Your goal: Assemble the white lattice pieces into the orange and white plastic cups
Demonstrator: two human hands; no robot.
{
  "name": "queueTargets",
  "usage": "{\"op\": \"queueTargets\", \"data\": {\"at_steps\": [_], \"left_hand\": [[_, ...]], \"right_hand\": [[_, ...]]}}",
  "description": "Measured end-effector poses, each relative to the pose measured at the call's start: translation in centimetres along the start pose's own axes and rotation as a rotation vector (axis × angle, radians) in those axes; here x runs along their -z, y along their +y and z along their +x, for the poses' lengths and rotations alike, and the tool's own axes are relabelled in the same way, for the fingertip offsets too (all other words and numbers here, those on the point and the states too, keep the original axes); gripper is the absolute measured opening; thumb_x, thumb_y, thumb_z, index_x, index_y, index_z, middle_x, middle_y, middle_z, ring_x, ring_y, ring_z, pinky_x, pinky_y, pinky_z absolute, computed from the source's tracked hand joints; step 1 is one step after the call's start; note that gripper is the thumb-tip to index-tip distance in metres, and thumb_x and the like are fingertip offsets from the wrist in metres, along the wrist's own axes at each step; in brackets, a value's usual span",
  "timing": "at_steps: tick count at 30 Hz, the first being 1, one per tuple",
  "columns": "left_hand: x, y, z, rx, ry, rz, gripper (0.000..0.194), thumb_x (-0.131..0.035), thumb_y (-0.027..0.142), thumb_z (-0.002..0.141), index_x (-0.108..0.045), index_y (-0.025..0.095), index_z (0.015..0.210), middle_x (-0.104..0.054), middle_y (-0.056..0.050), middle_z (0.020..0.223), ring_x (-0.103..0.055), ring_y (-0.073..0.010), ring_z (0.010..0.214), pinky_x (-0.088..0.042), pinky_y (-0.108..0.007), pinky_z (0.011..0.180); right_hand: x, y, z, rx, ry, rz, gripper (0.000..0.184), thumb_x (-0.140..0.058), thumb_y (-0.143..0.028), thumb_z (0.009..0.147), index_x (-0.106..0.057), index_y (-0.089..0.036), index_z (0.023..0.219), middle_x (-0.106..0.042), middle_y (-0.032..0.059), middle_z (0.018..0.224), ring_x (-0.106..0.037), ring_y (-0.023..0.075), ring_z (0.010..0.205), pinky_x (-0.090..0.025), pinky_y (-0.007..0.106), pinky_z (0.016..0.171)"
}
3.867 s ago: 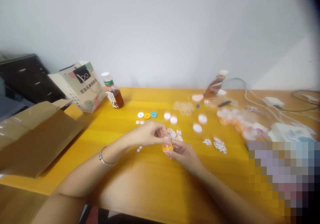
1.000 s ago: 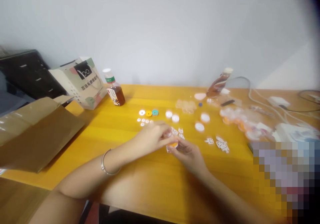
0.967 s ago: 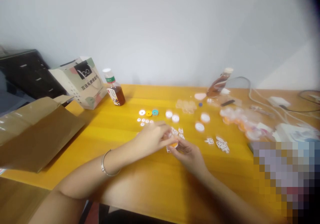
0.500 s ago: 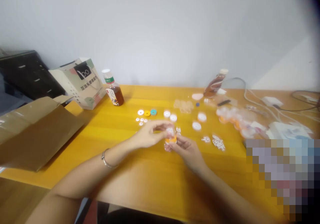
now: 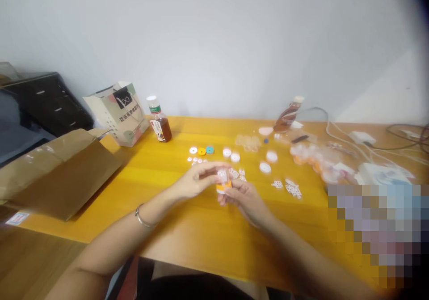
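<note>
Over the middle of the table, a small orange and white plastic piece (image 5: pixel 223 187) is held upright between both hands. My left hand (image 5: pixel 197 179) pinches its whitish, partly clear top (image 5: pixel 221 175) from the left. From the right, my right hand (image 5: pixel 248 200) grips the orange lower part, with fingertips beneath it. Fingers and blur hide its details. Just behind the hands lie white cut-out pieces (image 5: pixel 233 173) and two white round discs (image 5: pixel 235 157). A white, a yellow (image 5: pixel 201 151) and a teal disc (image 5: pixel 209 150) form a row behind my left hand, with several small white pieces (image 5: pixel 195 159) before them.
An open cardboard box (image 5: pixel 63 175), a paper bag (image 5: pixel 122 116) and a drink bottle (image 5: pixel 161 123) stand left. At right are another bottle (image 5: pixel 287 116), more white discs (image 5: pixel 265 167), flat cut-outs (image 5: pixel 293 188), bagged orange and white parts (image 5: pixel 311 157) and cables (image 5: pixel 348 142).
The view has shifted slightly, so the bag, box and left bottle appear farther right. Both hands keep hold of the orange and white piece, which shows a little more clearly now.
</note>
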State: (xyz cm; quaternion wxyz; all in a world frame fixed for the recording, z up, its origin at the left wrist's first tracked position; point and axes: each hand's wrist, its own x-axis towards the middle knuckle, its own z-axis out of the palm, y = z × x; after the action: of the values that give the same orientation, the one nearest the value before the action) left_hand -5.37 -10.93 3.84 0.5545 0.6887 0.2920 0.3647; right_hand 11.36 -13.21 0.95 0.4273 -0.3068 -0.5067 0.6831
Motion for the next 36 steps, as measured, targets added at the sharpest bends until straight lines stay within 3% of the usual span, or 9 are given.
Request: {"op": "queueTargets", "data": {"at_steps": [3, 7, 12, 17, 24, 27, 32, 36], "left_hand": [[0.3, -0.5, -0.4, 0.037, -0.068, -0.239, 0.046, -0.052, 0.034, 0.081, -0.045, 0.019, 0.124, -0.061, -0.013, 0.104, -0.061, -0.0173, 0.077, -0.047, -0.035, 0.077], [0.2, -1.1, -0.8, 0.028, 0.019, -0.382, 0.045, -0.052, 0.037, 0.081, -0.045, 0.020, 0.123, -0.061, -0.012, 0.103, -0.061, -0.0163, 0.072, -0.048, -0.032, 0.068], [-0.1, -1.6, -1.0, -0.009, 0.104, -0.379, 0.038, -0.060, 0.030, 0.077, -0.054, 0.016, 0.111, -0.062, -0.011, 0.100, -0.060, -0.0166, 0.081, -0.046, -0.027, 0.069], [-0.9, -2.5, -1.2, -0.042, 0.144, -0.426, 0.037, -0.059, 0.034, 0.077, -0.053, 0.015, 0.108, -0.063, -0.011, 0.096, -0.061, -0.0165, 0.076, -0.047, -0.027, 0.066], [-2.1, -2.8, -1.5, -0.175, 0.321, -0.254, 0.031, -0.062, 0.029, 0.076, -0.055, 0.013, 0.102, -0.063, -0.010, 0.090, -0.059, -0.0176, 0.084, -0.046, -0.027, 0.073], [-2.0, -2.9, -1.4, -0.155, 0.253, -0.282, 0.033, -0.060, 0.031, 0.077, -0.055, 0.014, 0.104, -0.063, -0.011, 0.094, -0.061, -0.0181, 0.080, -0.048, -0.026, 0.068], [-1.4, -2.9, -1.4, -0.057, -0.085, -0.564, 0.037, -0.048, 0.036, 0.083, -0.048, 0.019, 0.115, -0.055, -0.015, 0.115, -0.058, -0.0120, 0.046, -0.047, -0.030, 0.047], [-1.1, -2.3, -1.4, -0.029, -0.124, -0.608, 0.039, -0.047, 0.031, 0.083, -0.047, 0.018, 0.120, -0.053, -0.017, 0.119, -0.060, -0.0133, 0.050, -0.048, -0.032, 0.053]], "right_hand": [[-0.6, 0.5, 0.5, -0.036, -0.028, 0.149, 0.020, -0.065, -0.035, 0.069, -0.063, -0.016, 0.067, -0.063, 0.0007, 0.061, -0.055, 0.0094, 0.052, -0.046, 0.022, 0.055], [-1.3, 0.8, 1.0, 0.001, -0.014, 0.152, 0.017, -0.065, -0.032, 0.069, -0.064, -0.015, 0.068, -0.064, 0.0014, 0.062, -0.056, 0.0094, 0.055, -0.046, 0.022, 0.057], [-1.7, 1.5, 1.0, 0.015, -0.022, 0.201, 0.017, -0.066, -0.031, 0.069, -0.065, -0.015, 0.068, -0.065, 0.0018, 0.061, -0.057, 0.0094, 0.054, -0.046, 0.021, 0.056], [-1.6, 2.4, 0.7, 0.020, -0.044, 0.262, 0.018, -0.065, -0.033, 0.070, -0.065, -0.015, 0.067, -0.064, 0.0008, 0.060, -0.056, 0.0084, 0.052, -0.045, 0.019, 0.054], [-1.6, 1.8, 0.1, 0.139, 0.031, 0.021, 0.009, -0.067, -0.025, 0.070, -0.066, -0.016, 0.072, -0.065, -0.0005, 0.061, -0.058, 0.0087, 0.056, -0.046, 0.020, 0.058], [-1.4, 2.0, 0.0, 0.125, 0.030, 0.037, 0.009, -0.067, -0.025, 0.069, -0.066, -0.016, 0.071, -0.065, -0.0004, 0.061, -0.058, 0.0089, 0.055, -0.047, 0.020, 0.058], [-1.6, 2.9, 0.0, 0.048, -0.081, 0.295, 0.021, -0.063, -0.036, 0.072, -0.064, -0.016, 0.067, -0.062, 0.0000, 0.056, -0.055, 0.0080, 0.050, -0.044, 0.017, 0.049], [-1.7, 2.8, -0.1, 0.049, -0.079, 0.325, 0.022, -0.062, -0.037, 0.072, -0.064, -0.015, 0.069, -0.062, 0.0006, 0.057, -0.055, 0.0079, 0.051, -0.044, 0.016, 0.050]]}}
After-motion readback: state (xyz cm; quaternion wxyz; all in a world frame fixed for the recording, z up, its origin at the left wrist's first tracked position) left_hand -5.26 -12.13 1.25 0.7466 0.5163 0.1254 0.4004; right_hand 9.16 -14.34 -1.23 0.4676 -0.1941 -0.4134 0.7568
